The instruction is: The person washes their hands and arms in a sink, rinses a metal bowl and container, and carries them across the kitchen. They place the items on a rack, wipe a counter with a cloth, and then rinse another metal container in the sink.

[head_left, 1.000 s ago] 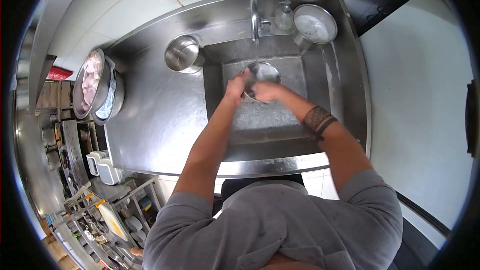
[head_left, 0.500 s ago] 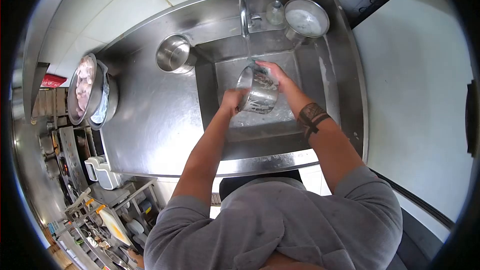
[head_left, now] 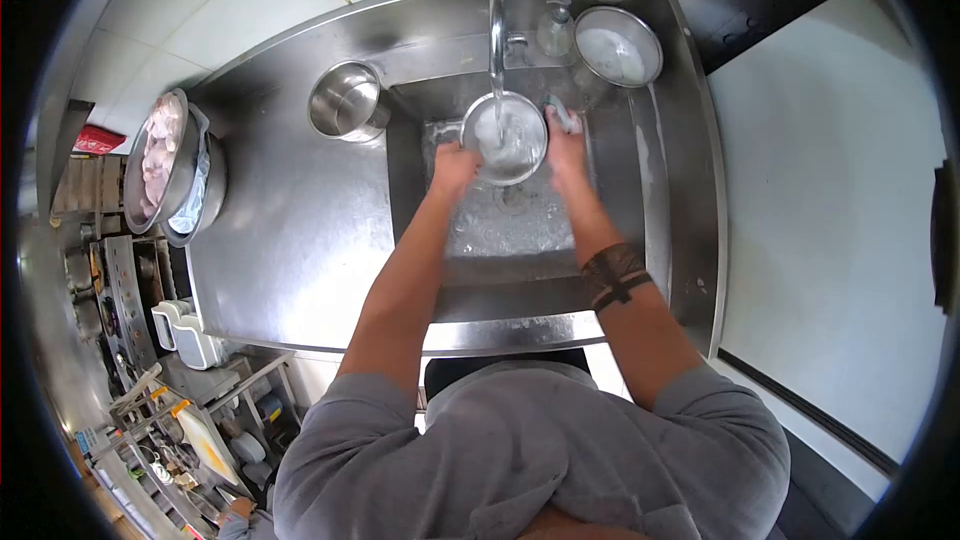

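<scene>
Upper centre — left hand (head_left: 455,168) and right hand (head_left: 565,152) grasp the steel bowl (head_left: 505,137) under the running tap (head_left: 496,25) — right also clutching a sponge (head_left: 563,115).

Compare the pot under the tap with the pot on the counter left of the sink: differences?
The pot under the tap is held in the sink between the left hand and right hand; the counter pot stands alone, untouched. Water from the faucet runs into the held pot; the counter pot looks dry and empty. The held pot's mouth looks wider and shallower; the counter pot looks deeper. Both are round, shiny steel, open side up.
</scene>
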The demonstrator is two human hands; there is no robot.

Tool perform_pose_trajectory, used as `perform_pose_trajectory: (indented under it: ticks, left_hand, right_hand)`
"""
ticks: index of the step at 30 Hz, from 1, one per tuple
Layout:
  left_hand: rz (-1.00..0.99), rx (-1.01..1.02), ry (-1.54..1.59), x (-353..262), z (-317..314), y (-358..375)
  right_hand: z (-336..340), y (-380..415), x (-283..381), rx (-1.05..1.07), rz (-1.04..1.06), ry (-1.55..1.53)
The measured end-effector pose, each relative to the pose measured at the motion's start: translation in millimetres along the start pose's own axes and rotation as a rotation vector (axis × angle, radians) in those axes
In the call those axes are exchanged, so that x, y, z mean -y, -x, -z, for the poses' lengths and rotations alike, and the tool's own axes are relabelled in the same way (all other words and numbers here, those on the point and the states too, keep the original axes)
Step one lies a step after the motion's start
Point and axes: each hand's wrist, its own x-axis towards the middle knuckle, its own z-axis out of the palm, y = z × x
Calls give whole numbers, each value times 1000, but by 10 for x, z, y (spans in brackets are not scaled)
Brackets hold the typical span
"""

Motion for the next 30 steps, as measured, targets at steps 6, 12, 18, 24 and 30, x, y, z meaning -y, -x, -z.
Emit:
perform_pose_trajectory:
  ticks: [6, 12, 18, 24, 30]
  left_hand:
    - [69, 146, 204, 486, -106, 5]
    - [-706, 256, -472, 463, 116, -476]
    - [690, 209, 869, -196, -105, -387]
    - [831, 364, 1264, 684, -383, -550]
    - [618, 119, 87, -428, -175, -182]
  right_hand:
    - [81, -461, -768, 820, -483, -689]
    - [139, 549, -328, 315, -438, -400]
    - [503, -349, 1312, -182, 561, 394]
    - [8, -545, 1104, 405, 647, 607]
    - [-1052, -136, 693, 935, -339, -35]
